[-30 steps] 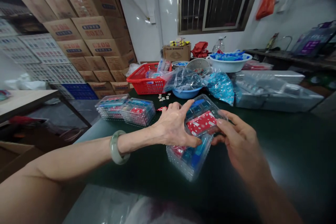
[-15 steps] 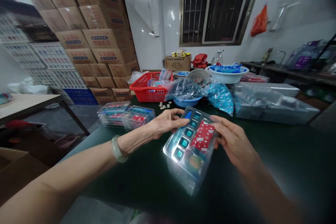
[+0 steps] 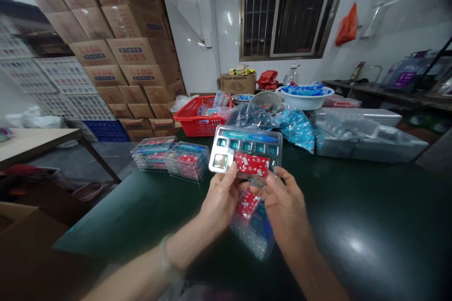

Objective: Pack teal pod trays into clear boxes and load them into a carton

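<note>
Left hand (image 3: 221,200) and right hand (image 3: 286,211) both closed on the lower edge of a clear plastic blister tray (image 3: 245,150), fingers (image 3: 229,174) pinching it from the front. Tray is lifted above the middle of the desk (image 3: 356,216), face toward the camera: a row of teal cells, a long blue item along the top, a red patterned packet (image 3: 251,163) below. Second clear tray (image 3: 252,233) with red and blue contents sits tilted just behind and below the hands; cannot tell if it touches the desk. Jade bangle (image 3: 165,258) on left wrist. Toward the far edge, left of the hands: two stacks of filled trays (image 3: 169,157). Along the far edge: red plastic basket (image 3: 199,120), clear bag over a blue bowl (image 3: 250,117), bag of blue packets (image 3: 296,129), bagged clear trays (image 3: 367,141). Stacked cardboard cartons (image 3: 123,56) stand behind, left.
</note>
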### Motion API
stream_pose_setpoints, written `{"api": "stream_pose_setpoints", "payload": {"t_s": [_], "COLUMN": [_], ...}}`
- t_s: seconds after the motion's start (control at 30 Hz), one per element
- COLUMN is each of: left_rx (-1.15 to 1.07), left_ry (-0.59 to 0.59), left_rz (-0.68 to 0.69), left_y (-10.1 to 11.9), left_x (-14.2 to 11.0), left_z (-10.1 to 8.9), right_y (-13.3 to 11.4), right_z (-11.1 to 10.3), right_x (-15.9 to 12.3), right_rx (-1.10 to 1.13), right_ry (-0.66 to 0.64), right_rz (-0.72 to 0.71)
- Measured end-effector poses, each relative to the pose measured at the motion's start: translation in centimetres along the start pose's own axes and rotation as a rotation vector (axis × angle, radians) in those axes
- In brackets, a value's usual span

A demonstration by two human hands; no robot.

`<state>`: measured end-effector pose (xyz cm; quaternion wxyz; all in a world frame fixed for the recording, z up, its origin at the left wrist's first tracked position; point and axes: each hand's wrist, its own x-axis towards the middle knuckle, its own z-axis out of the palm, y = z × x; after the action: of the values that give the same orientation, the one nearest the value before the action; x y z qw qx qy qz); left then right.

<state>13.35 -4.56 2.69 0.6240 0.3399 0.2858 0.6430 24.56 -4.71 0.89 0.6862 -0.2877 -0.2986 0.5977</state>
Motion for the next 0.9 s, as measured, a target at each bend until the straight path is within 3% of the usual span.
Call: {"api": "stream_pose_setpoints", "payload": {"t_s": [0.1,0.2,0.33,0.47,0.57,0.77,0.9], "left_rx": [-0.068,-0.022,0.193,0.34,0.366,0.475,0.628], "left_ry": [0.002,0.025,-0.015,-0.174,-0.217,-0.327,-0.392], "left_rz": [0.086,0.147,0.148,-0.046,-0.175,-0.376,-0.412], "left_y": [1.3,3.4,4.8,4.0,2.8,0.6,-0.4], "left_x": [1.7,4.3,7.0,7.9,8.2,8.3,8.0], "left_z": [0.3,-0.5,-1.6,-1.3,-0.6,-0.3,-0.9], "right_y": [0.7,-0.5,-3.1,-3.6,-2.7,-1.8,-1.4], "right_z": [0.1,-1.3,-5.2,-9.5,-11.4,-12.5,-13.0], "right_x": [-1.2,-1.7,-1.9,-2.1,-2.5,-3.3,-3.4], "right_rx": [-0.114,-0.294,-0.516,-0.617,-0.592,-0.562,-0.55], "right_ry": [-0.04,-0.067,0.096,0.238,0.297,0.287,0.29], "right_rz": [0.043,0.008,-0.163,-0.196,-0.149,-0.034,-0.002]}}
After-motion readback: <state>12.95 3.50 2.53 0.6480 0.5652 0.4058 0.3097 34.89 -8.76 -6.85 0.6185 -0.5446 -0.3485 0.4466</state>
